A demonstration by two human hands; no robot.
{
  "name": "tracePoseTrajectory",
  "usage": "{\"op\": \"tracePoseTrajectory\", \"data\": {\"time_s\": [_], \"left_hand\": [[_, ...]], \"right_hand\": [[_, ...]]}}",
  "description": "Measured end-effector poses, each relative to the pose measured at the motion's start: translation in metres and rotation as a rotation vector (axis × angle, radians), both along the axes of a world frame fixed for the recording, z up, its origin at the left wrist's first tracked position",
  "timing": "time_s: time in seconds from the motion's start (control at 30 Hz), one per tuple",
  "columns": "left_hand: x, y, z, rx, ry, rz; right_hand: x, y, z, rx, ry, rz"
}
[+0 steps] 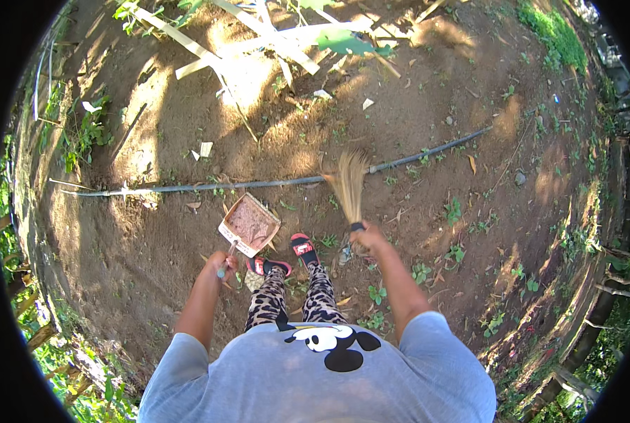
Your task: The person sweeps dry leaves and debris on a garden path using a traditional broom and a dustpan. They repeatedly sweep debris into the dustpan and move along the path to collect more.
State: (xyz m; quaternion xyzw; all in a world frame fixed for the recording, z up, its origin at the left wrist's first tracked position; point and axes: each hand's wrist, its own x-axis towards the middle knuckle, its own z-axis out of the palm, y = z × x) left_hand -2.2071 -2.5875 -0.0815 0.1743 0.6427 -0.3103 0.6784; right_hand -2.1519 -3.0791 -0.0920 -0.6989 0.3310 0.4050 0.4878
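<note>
My left hand (224, 264) grips the handle of a dustpan (250, 222), whose pale rim bears some writing and whose reddish pan has bits of dirt in it. The pan lies just ahead of my feet, on or close to the bare soil. In my right hand (369, 237) is a soft straw broom (351, 185), held near the dark binding at the base of its bristles. Those bristles fan away from me, blurred at the tips, over a thin grey pipe or hose (288, 182) that runs across the ground. Part of the pipe is hidden behind them.
Crossed pale wooden or bamboo strips (272, 39) stand ahead with green leaves (346, 42) among them. White scraps (206, 149) and small weeds (453, 211) dot the soil. A flat stone (253, 280) is beside my sandals (305, 249). Branches (616, 290) line the right edge.
</note>
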Motion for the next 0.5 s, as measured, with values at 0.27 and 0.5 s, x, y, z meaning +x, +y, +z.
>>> {"op": "tracePoseTrajectory", "data": {"time_s": [0.27, 0.5], "left_hand": [[-0.015, 0.04, -0.095, -0.04, -0.178, 0.016], [0.005, 0.035, -0.069, -0.03, -0.198, 0.063]], "right_hand": [[-0.049, -0.012, 0.099, 0.244, -0.126, -0.105], [0.14, -0.036, 0.047, -0.141, -0.249, -0.194]]}}
